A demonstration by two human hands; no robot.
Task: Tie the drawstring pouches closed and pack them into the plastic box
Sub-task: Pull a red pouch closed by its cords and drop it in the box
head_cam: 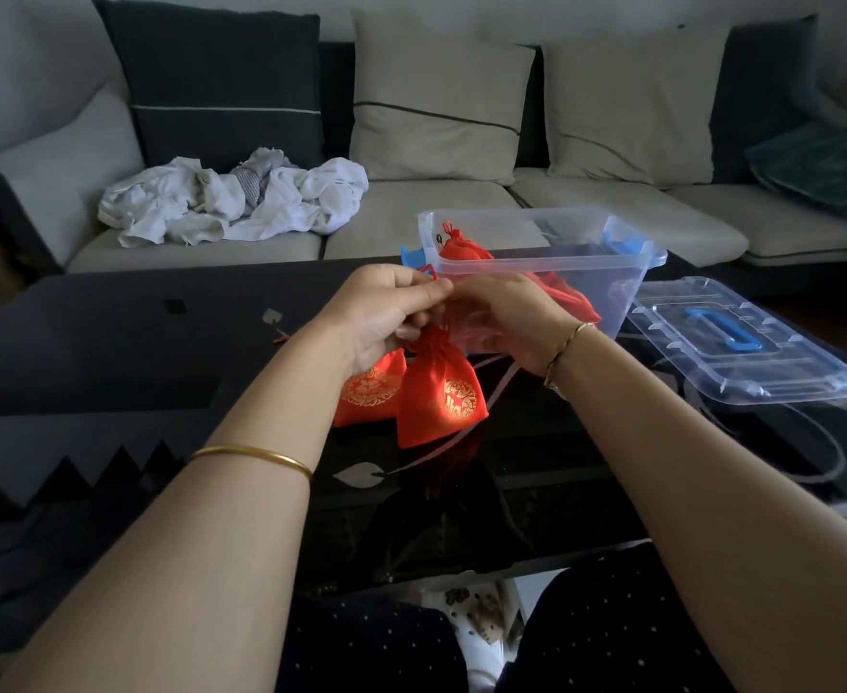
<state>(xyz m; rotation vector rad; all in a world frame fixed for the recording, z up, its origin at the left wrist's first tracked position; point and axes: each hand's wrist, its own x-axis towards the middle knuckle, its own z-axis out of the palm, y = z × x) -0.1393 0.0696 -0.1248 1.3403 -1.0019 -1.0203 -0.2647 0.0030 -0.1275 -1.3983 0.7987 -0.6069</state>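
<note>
Both hands are meeting above the dark table point(111, 342), just near of the plastic box point(536, 265). The left hand point(381, 317) is pinching the drawstring point(429, 270) between thumb and curled fingers. The right hand point(506, 317) is curling onto the same cord from the right (its fingertips are hidden, so that hold is my judgement). The red pouch point(441, 392) is hanging below them by its gathered neck, probably so its weight is keeping the mouth bunched for the knot. A second pouch point(371, 387) is lying just left of it, seemingly waiting its turn. Tied pouches point(461, 250) are sitting inside the box, and the lid point(741, 342) is lying to the right, leaving the opening free.
</note>
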